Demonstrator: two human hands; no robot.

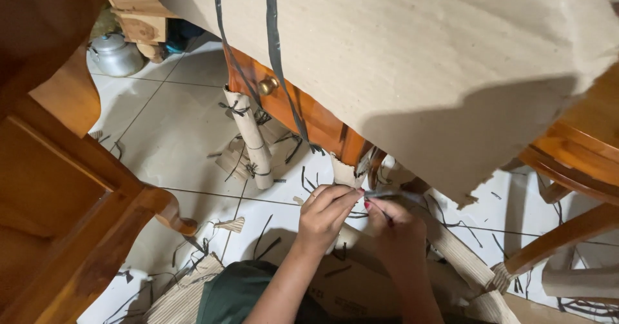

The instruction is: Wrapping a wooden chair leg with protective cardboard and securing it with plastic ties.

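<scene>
Brown paper (419, 47) already covers the table top, upper right, strapped. One leg (251, 140) at centre is wrapped and tied; mine (348, 172) is half done. My left hand (325, 214) and right hand (393, 230) pinch a dark strap (380, 198) there.

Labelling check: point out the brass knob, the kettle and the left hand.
brass knob (267, 85), head view, on its round face.
kettle (116, 54), head view, on its body.
left hand (325, 213), head view, on its back.
</scene>
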